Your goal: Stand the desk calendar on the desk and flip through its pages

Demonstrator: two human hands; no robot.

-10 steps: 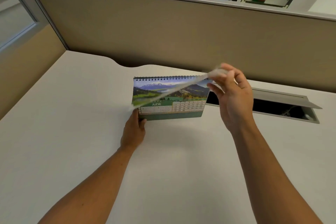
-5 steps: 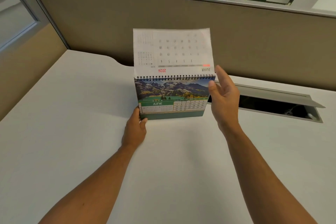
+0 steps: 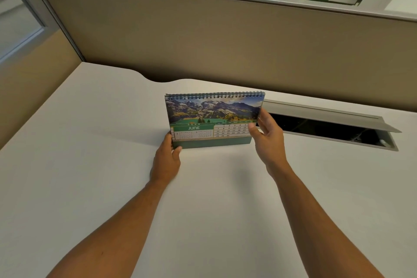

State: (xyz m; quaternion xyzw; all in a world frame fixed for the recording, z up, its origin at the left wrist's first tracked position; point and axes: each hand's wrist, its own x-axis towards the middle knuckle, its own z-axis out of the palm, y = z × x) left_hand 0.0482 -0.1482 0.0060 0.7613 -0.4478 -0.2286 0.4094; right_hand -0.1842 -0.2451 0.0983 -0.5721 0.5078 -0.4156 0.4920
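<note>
Two hands on the desk calendar (image 3: 214, 119), one per short edge. It stands upright on the surface (image 3: 101, 176), tent base down, spiral binding along the top, long axis running left-right across the view, JUNE page facing the person.

Left hand (image 3: 165, 160): grip closed on the lower left corner, thumb on the front face of the base, fingers hidden behind. Looks like a pure stabiliser.

Right hand (image 3: 267, 136): grip loosely curled at the right edge, thumb lying on the date grid at the page's lower right corner, fingers wrapped round behind the edge. Can't tell whether it has a single sheet pinched or is just resting on the stack.

Key relation: the free edge of the page is at the bottom, the hinge is the spiral at the top, so the page lies up and away from the right grip. Right hand is the one already on the page corner; left is on the base only. My read: the next flip needs the right thumb to peel the JUNE sheet and carry it up and over the spiral toward the partition (image 3: 225, 40), while the left keeps the base from sliding or tipping backward.

Open cable hatch (image 3: 327, 128) sits just right of the calendar, apart from it.
</note>
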